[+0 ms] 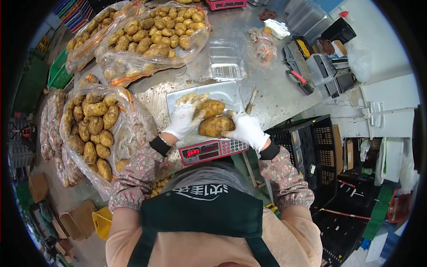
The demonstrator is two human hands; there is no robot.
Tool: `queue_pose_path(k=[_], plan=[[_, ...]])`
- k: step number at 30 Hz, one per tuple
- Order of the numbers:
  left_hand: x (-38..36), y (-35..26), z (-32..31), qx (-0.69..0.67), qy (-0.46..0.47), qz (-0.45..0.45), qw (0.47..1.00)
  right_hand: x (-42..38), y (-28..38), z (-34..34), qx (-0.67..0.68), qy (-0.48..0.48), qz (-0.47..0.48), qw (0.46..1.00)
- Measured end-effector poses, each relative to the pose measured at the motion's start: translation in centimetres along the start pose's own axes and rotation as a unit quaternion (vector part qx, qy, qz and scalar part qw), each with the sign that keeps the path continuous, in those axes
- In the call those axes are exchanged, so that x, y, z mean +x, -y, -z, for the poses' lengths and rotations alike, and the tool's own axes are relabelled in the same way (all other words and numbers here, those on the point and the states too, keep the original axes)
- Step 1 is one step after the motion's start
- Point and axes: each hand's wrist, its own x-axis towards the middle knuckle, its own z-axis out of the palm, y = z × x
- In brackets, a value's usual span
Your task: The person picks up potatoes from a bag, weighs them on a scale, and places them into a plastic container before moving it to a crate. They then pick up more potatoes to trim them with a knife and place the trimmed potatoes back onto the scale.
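Two brown, dirt-marked potatoes lie one above the other over the metal pan (pixel 173 99) of a red digital scale (pixel 213 151), whose lit display seems to read 0.685. My left hand (pixel 184 118), in a white glove with soiled fingertips, curves round the left end of the upper potato (pixel 212 108). Its fingers run along the top and its thumb sits below. My right hand (pixel 249 130), also gloved in white, grips the right end of the lower, larger potato (pixel 215 127) between thumb and fingers. The potatoes touch or nearly touch.
Open plastic bags of potatoes (pixel 158 33) stand at the back left, and another potato bag (pixel 95 127) at the left. Clear plastic trays (pixel 226 60) lie behind the scale. A red-and-black handled tool (pixel 300 82) rests at the right, above black crates (pixel 322 142).
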Motion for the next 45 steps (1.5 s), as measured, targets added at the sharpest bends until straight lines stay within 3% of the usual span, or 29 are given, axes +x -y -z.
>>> queue_pose_path(k=[3,4,6,8,16,19,20,22,24,26,27,29,34,36,37,41,45], plan=[[0.3,-0.2,-1.7,-0.021,0.107,-0.011,0.994,1.1,-0.8,-0.1,0.039,0.087,0.048,0.994],[0.1,0.1,-2.2,-0.022,0.108,-0.014,0.994,1.6,-1.0,0.2,0.040,0.086,0.044,0.995],[-0.3,0.5,-2.9,-0.058,0.066,-0.029,0.996,2.3,-1.0,0.5,-0.001,0.179,0.043,0.983],[-0.8,1.2,-3.2,-0.065,0.052,-0.037,0.996,1.8,-1.0,0.9,0.006,0.174,0.044,0.984],[-1.2,3.5,-3.0,-0.035,-0.002,-0.020,0.999,0.1,-3.3,-1.5,0.047,-0.071,0.143,0.986],[-0.8,5.2,-4.1,-0.261,-0.003,0.133,0.956,0.1,-3.6,-2.3,0.051,-0.073,0.124,0.988],[-0.7,5.8,-4.2,-0.262,-0.004,0.132,0.956,0.1,-3.6,-2.3,0.060,-0.082,0.116,0.988],[0.1,5.3,-2.6,-0.200,-0.049,0.009,0.978,0.0,-4.0,-2.8,0.082,-0.090,0.109,0.986],[-0.5,4.8,-2.4,-0.196,-0.099,0.009,0.975,-0.1,-4.6,-3.3,0.106,-0.098,0.101,0.984],[-2.8,7.7,-4.6,-0.201,-0.124,0.176,0.956,-0.6,-5.0,-3.8,0.239,-0.140,0.092,0.957],[-3.2,8.1,-4.6,-0.200,-0.103,0.207,0.952,-0.9,-4.8,-3.5,0.238,-0.141,0.089,0.957],[-3.6,8.5,-5.1,-0.234,-0.106,0.196,0.946,-1.4,-4.4,-3.0,0.227,-0.131,0.040,0.964],[-1.3,4.5,-3.2,-0.304,-0.109,0.123,0.938,-0.6,-4.0,-2.4,0.178,-0.152,0.070,0.970],[-0.8,2.6,-2.3,-0.262,-0.090,0.080,0.958,-0.1,-4.1,-2.1,0.148,-0.144,0.086,0.975],[-0.3,2.1,-1.2,-0.145,-0.052,0.001,0.988,0.0,-4.1,-1.8,0.116,-0.099,0.083,0.985],[0.2,1.1,-0.5,-0.135,0.045,-0.018,0.990,0.5,-4.0,-1.4,0.076,-0.030,0.096,0.992],[0.3,1.9,-0.6,-0.130,0.063,-0.029,0.989,0.8,-3.7,-1.4,0.079,-0.023,0.119,0.989]])
